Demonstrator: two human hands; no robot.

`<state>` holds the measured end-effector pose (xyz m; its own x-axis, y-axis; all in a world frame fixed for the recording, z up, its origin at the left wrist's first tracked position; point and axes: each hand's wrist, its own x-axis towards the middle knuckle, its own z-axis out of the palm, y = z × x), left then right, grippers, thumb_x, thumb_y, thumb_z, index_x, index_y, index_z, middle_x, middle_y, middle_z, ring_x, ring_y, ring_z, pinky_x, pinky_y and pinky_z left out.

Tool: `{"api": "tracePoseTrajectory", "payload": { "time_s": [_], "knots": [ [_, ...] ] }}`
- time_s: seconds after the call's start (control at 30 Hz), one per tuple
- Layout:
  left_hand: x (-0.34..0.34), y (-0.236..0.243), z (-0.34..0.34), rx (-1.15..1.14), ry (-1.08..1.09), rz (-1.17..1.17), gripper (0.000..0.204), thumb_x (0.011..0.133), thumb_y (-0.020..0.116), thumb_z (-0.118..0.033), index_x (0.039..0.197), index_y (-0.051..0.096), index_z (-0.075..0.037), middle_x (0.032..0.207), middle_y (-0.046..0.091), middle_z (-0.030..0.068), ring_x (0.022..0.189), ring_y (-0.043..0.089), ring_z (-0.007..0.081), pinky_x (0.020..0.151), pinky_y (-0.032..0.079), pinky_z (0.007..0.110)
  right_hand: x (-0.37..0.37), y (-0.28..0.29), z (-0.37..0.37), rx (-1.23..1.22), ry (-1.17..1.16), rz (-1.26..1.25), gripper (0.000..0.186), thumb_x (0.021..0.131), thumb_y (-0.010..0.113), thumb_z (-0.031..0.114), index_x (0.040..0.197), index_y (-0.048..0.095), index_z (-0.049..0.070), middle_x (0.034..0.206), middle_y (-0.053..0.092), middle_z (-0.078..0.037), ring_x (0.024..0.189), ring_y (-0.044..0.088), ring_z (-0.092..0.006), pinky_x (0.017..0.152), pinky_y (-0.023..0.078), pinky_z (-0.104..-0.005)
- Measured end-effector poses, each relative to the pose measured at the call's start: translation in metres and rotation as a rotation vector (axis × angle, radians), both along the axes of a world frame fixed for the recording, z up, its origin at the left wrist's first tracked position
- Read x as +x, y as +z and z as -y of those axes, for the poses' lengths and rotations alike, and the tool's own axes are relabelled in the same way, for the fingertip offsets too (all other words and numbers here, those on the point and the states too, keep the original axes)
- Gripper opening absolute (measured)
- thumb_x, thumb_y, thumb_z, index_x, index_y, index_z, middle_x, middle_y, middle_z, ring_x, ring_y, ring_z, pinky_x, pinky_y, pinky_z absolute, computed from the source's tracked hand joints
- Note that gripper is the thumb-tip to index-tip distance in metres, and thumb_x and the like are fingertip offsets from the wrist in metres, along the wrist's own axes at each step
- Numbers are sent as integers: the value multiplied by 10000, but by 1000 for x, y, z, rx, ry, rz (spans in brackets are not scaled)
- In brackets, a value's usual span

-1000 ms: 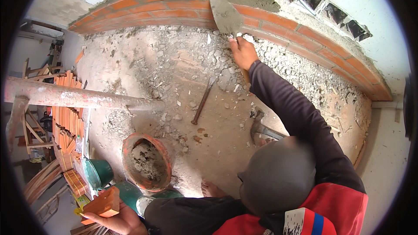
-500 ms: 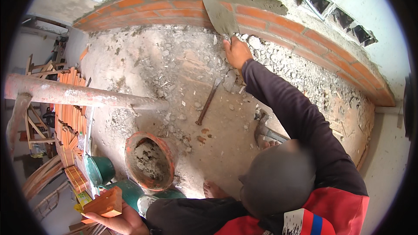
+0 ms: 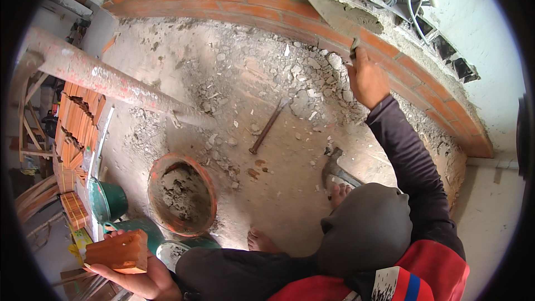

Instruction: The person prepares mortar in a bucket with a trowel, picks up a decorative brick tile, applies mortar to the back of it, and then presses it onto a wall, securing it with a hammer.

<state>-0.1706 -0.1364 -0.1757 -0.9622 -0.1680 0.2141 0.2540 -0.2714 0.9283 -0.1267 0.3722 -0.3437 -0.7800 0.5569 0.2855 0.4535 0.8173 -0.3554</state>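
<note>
My left hand (image 3: 147,278) holds a red-orange brick piece (image 3: 117,253) at the lower left, fingers curled round it. My right hand (image 3: 366,79) grips a trowel at the upper right; its grey blade (image 3: 326,11) lies against the mortar along the top of a low brick course (image 3: 245,3) under the white wall. An orange-rimmed bucket of grey mortar (image 3: 181,195) stands below the middle. A rusty chisel (image 3: 266,128) lies on the rubble-strewn floor, and a curved metal tool (image 3: 334,170) lies by my right foot.
A paint-stained pipe (image 3: 117,78) crosses the left side. Behind it are stacked bricks (image 3: 78,122), wooden pieces and green buckets (image 3: 108,203). Loose cables (image 3: 415,8) hang from an opening in the upper wall. Broken rubble (image 3: 306,78) lines the brickwork's foot.
My right hand and the trowel have moved to the right along the top of the brickwork. My left hand still holds the brick, slightly further left in view. The view has shifted.
</note>
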Motion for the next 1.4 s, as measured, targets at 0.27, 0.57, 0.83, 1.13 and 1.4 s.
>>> {"api": "tracePoseTrajectory", "payload": {
  "time_s": [0.27, 0.57, 0.83, 1.13, 1.4],
  "knots": [
    [-2, -5, 1, 57, -256, -28, 554, 992, 472, -497, 1334, 429, -63, 1174, 579, 133, 1081, 591, 274, 964, 490, 462, -23, 11, -35, 226, -98, 246, 328, 904, 498, 130, 1208, 521, 9, 1056, 644, -251, 928, 655, -407, 784, 519, -494],
    [7, 3, 7, 84, -128, -25, 556, 984, 475, -512, 1356, 435, -101, 1207, 577, 118, 1132, 566, 292, 968, 475, 472, 28, 20, -12, 155, 17, 155, 266, 888, 530, 92, 1141, 544, 11, 979, 656, -239, 836, 650, -424, 728, 515, -509],
    [14, 5, 27, 193, -119, -25, 571, 952, 502, -565, 1258, 516, -84, 1204, 581, 122, 1151, 540, 314, 1023, 419, 540, 16, 86, 101, -328, 731, 139, 198, 829, 685, 70, 982, 575, 7, 798, 566, -160, 679, 568, -346, 642, 449, -373],
    [52, 19, 55, 334, -37, -151, 543, 955, 516, -541, 1236, 543, -77, 1205, 579, 130, 1174, 529, 288, 1068, 394, 508, -84, 119, 259, 471, 1274, 322, 189, 848, 602, 127, 998, 626, 15, 833, 640, -127, 749, 658, -297, 663, 517, -401],
    [62, 20, 77, 362, -40, -147, 601, 964, 485, -550, 1262, 520, -29, 1219, 554, 148, 1173, 515, 305, 1084, 362, 503, -99, 120, 318, 655, 1437, 382, 123, 758, 598, 104, 801, 678, 22, 685, 650, -104, 696, 675, -284, 651, 544, -367]
  ]
}}
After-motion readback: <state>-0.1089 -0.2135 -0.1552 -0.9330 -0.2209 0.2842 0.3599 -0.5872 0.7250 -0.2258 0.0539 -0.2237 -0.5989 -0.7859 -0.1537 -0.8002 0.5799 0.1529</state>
